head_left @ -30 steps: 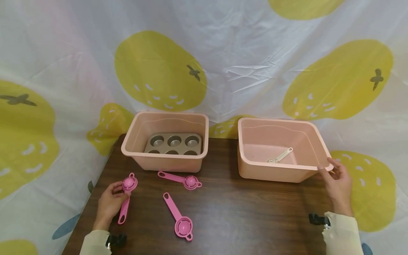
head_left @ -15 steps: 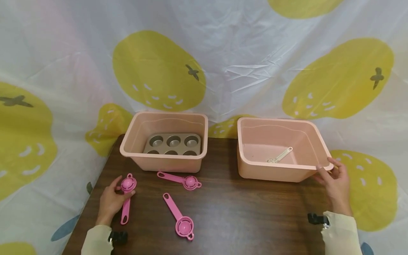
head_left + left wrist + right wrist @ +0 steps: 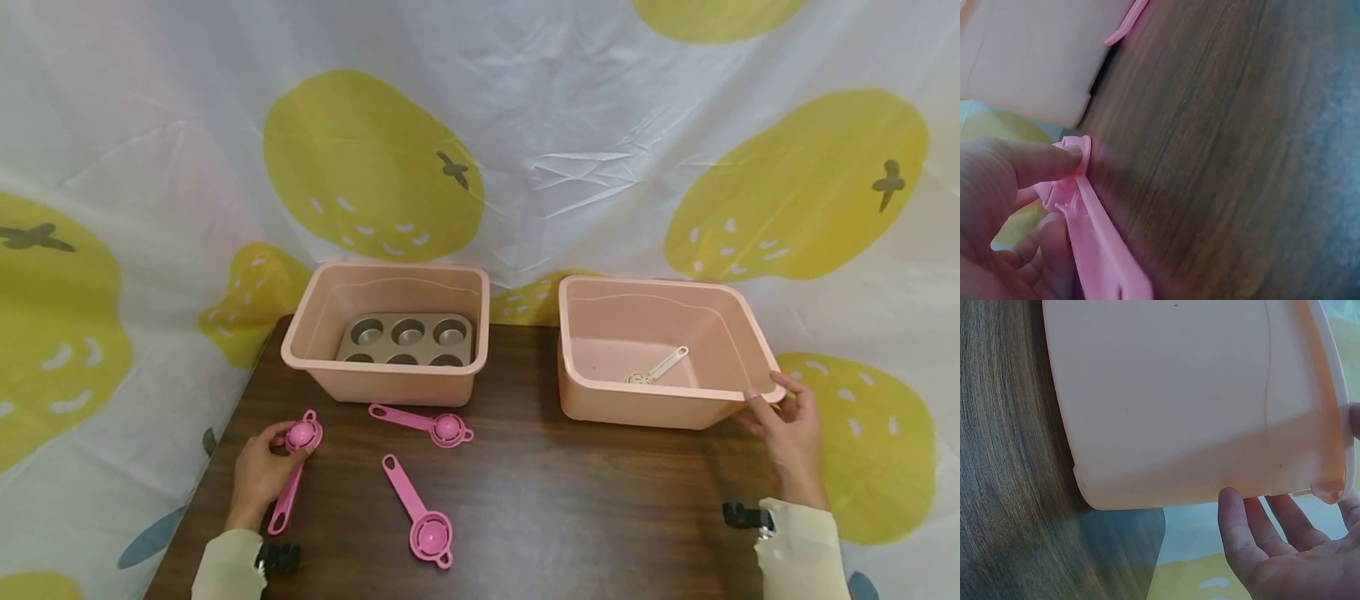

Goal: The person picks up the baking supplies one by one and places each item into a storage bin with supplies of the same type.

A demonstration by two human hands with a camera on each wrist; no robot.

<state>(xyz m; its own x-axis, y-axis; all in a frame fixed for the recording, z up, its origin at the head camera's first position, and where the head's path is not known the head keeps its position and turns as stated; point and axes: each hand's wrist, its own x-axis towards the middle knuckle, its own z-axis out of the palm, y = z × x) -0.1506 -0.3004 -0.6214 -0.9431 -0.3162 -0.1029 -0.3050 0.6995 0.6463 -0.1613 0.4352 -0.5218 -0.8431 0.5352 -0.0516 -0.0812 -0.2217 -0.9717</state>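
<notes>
My left hand (image 3: 261,477) pinches a pink egg separator (image 3: 303,435) by its round cup end, thumb on one side and fingers on the other. Its handle slants down toward the front left. In the left wrist view this egg separator (image 3: 1100,244) shows side-on beneath the thumb. Two more pink egg separators lie on the table to the right: one (image 3: 405,415) before the left bin, another (image 3: 431,535) nearer the front. My right hand (image 3: 793,442) grips the front right corner of the right pink bin (image 3: 645,406); in the right wrist view its fingers touch the wall.
The left pink bin (image 3: 397,385) holds a grey muffin tin (image 3: 408,332). Inside the right bin lies a small cream tool with a slotted head (image 3: 663,365). A brown wooden table (image 3: 570,508) carries everything, and a lemon-print curtain (image 3: 525,167) hangs behind.
My left hand's fingers spread around the cup end, then drew in on it again. The held egg separator's handle swung left. My right hand stayed on the bin's corner.
</notes>
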